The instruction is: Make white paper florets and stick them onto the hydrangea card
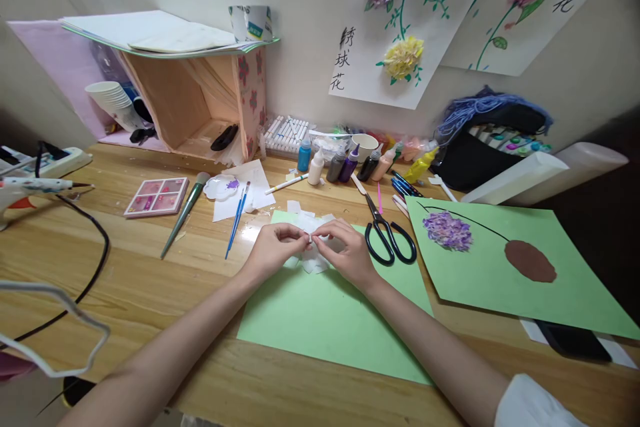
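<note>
Both hands meet over a light green sheet of paper point(330, 327) on the wooden table. My left hand point(280, 243) pinches a small bit of white paper between thumb and fingertips. From the other side, my right hand point(347, 250) closes its thumb and forefinger on the same bit, which is mostly hidden by the fingers. Thin white paper pieces point(315, 261) lie on the green sheet beneath and behind the fingertips. Black-handled scissors point(385, 233) rest to the right of my right hand, partly on the sheet's edge.
At right lies a green card point(490, 260) with a purple paper flower and brown oval, over a dark phone point(573, 340). Paint bottles point(349, 165) line the back. Brushes point(237, 221), a pink palette point(157, 197) and a hot glue gun point(35, 185) with a black cord are leftward.
</note>
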Demonstrator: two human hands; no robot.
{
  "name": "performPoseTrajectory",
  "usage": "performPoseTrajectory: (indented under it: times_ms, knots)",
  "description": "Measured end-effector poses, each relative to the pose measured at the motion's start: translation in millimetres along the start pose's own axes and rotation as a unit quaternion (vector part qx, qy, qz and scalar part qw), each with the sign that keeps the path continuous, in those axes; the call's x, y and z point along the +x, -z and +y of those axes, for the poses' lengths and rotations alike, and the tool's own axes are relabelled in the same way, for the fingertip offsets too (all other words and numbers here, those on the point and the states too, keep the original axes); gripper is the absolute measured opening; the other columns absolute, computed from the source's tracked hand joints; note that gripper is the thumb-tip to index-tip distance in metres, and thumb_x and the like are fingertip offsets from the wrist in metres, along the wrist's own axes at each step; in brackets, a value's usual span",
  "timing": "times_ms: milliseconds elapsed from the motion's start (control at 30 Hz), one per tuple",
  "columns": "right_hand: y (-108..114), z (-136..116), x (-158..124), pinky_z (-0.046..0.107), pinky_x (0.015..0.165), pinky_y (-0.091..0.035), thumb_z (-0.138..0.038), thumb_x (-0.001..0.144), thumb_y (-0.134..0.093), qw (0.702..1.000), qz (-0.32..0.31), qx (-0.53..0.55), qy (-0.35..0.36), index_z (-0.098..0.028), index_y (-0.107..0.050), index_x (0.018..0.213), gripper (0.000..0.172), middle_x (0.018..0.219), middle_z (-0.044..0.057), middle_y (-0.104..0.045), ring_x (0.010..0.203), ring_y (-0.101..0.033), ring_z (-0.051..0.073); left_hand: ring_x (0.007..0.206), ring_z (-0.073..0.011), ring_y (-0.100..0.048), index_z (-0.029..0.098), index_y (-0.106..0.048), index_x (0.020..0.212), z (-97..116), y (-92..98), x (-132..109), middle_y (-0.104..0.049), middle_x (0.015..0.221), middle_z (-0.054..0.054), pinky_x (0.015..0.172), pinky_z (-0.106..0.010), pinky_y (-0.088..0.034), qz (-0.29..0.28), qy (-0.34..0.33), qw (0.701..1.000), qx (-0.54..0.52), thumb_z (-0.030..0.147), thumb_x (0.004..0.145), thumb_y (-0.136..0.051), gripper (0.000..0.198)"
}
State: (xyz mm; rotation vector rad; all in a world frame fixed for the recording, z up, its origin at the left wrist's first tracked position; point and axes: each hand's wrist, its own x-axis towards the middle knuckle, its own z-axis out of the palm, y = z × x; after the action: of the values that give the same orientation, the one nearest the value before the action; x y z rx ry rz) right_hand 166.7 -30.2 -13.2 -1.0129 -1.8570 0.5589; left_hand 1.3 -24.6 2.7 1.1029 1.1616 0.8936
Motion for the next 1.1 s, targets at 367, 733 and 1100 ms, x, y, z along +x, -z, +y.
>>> performPoseTrajectory:
  times_ms: [367, 733, 1100]
  knots:
    - [-0.2, 1.0, 0.0, 0.033, 0.069, -0.045, -0.019, 0.080, -0.059, 1.000, -0.007, -0.004, -0.001, -0.021, -0.065, 0.079, 0.006, 0.075, 0.003, -0.066, 0.074, -0.057, 0.017, 0.065, -0.0173, -0.066, 0.012, -0.066, 0.066, 0.2, 0.2, 0.7, -0.069, 0.066, -0.006, 0.068, -0.028, -0.053, 0.000, -0.014, 1.000, 0.025, 0.035, 0.060, -0.072, 0.025]
    - [0.6, -1.9, 0.5, 0.032, 0.067, -0.044, -0.016, 0.078, -0.058, 1.000, -0.021, -0.015, -0.002, -0.021, -0.061, 0.075, 0.006, 0.071, 0.002, -0.063, 0.072, -0.055, 0.018, 0.067, -0.0144, -0.062, 0.012, -0.065, 0.072, -6.1, -3.2, -5.1, -0.068, 0.073, -0.006, 0.066, -0.024, -0.051, -0.006, -0.117, 0.984, 0.132, 0.028, 0.068, -0.065, 0.017]
    - [1.8, 0.3, 1.9, 0.029, 0.062, -0.041, -0.016, 0.079, -0.055, 0.999, 0.017, -0.010, -0.033, -0.020, -0.058, 0.070, 0.010, 0.067, 0.001, -0.059, 0.065, -0.050, 0.016, 0.063, -0.0119, -0.055, 0.014, -0.058, 0.066, -1.4, -0.7, -3.0, -0.061, 0.067, -0.002, 0.062, -0.022, -0.046, 0.014, -0.141, 0.975, 0.172, 0.023, 0.067, -0.059, 0.008]
